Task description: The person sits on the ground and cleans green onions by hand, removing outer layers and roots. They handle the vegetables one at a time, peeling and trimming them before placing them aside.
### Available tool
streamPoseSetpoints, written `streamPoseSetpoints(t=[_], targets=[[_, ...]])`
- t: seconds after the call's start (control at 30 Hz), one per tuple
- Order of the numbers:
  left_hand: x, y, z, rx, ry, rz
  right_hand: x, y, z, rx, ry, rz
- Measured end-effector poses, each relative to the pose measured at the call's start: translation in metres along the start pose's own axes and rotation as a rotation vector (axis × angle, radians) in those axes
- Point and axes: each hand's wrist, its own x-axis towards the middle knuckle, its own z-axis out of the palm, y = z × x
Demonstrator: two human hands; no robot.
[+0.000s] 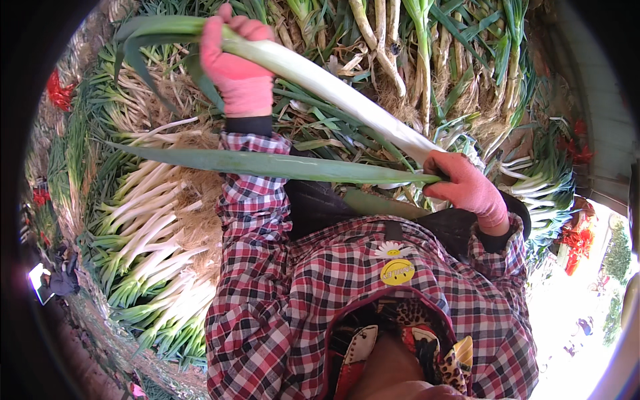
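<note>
My left hand (237, 70), in a pink glove, is wrapped around the green upper part of a large leek or thick green onion (320, 80). Its long white shaft slants down to the right, with the lower end at my right hand (462, 185). That hand, also gloved in pink, pinches the narrow end of a long green leaf (280, 166) between thumb and fingers. The leaf stretches left across my left forearm. My right fingers hide the leek's bottom end, so I cannot tell how firmly they touch it.
White-stemmed onions with fibrous roots (155, 210) lie in a thick row at left. Untrimmed stalks with dry, dirty skins (425, 55) fill the far side. Loose leaves (325, 125) litter the ground before me. Another bunch (542, 190) and red ties (575, 242) are at right.
</note>
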Motion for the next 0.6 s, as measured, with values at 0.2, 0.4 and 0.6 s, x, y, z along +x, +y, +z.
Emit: streamPoseSetpoints(t=[0.2, 0.4, 0.6], targets=[[0.003, 0.045, -0.004, 0.165, 0.169, 0.117, -0.018, 0.088, -0.007, 0.068, 0.090, 0.004], [0.003, 0.099, -0.011, 0.101, 0.227, 0.207, -0.041, 0.202, -0.020, -0.095, 0.397, 0.643], [0.001, 0.069, -0.033, 0.119, 0.254, 0.087, 0.039, 0.100, -0.024, -0.119, 0.498, -0.219]])
